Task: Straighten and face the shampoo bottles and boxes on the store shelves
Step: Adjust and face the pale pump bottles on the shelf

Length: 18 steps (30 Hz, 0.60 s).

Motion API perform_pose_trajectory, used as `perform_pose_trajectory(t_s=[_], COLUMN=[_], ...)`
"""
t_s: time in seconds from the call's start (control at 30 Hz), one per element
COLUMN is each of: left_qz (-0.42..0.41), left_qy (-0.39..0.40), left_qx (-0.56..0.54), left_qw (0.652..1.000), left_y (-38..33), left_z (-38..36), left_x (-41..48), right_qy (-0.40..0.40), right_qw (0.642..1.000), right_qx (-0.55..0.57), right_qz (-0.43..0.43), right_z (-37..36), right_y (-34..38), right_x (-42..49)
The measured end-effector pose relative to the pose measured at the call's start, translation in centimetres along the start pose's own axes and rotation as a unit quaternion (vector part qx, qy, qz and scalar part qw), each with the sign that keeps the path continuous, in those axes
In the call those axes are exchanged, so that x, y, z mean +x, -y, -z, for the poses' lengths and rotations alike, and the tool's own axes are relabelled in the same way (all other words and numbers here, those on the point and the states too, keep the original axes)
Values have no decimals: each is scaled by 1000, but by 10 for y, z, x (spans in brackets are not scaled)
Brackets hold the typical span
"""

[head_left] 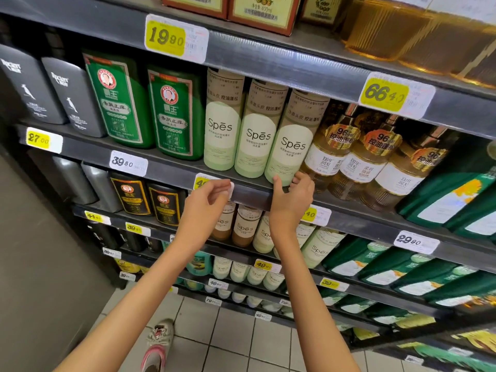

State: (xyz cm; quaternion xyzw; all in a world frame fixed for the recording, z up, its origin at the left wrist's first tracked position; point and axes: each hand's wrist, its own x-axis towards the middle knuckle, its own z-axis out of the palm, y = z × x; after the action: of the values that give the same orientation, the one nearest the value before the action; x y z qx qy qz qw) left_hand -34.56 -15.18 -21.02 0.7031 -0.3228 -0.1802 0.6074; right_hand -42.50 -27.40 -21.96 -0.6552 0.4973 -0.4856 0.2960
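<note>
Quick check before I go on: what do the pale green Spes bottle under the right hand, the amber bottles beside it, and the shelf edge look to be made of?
The pale green Spes bottle held by the right hand: matte opaque plastic, probably; no glare. The amber bottles with gold labels: clear glossy plastic, likely; light passes through. The dark grey shelf edge strip: smooth, semi-gloss, plastic or painted metal; cannot tell.

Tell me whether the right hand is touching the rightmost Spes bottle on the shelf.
Touching. The head view shows the right hand gripping the base of the rightmost Spes bottle, thumb on its front, fingers curled round its right side.
</note>
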Motion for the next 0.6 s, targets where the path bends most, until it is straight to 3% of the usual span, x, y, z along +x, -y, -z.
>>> perform_pose_trajectory(t_s=[0.17,0.37,0.6], left_qz=[0,-19,-63], left_qy=[-17,21,45], left_qx=[2,5,-17], left_qw=[1000,1000,997], left_y=[-5,-22,-30], left_z=[15,29,54], left_x=[8,27,47], right_qy=[41,22,18], right_qw=[993,974,981], right_qx=[56,19,-55], right_qz=[93,224,187], right_z=[12,6,-7], right_y=[31,92,116], right_x=[-8,14,33])
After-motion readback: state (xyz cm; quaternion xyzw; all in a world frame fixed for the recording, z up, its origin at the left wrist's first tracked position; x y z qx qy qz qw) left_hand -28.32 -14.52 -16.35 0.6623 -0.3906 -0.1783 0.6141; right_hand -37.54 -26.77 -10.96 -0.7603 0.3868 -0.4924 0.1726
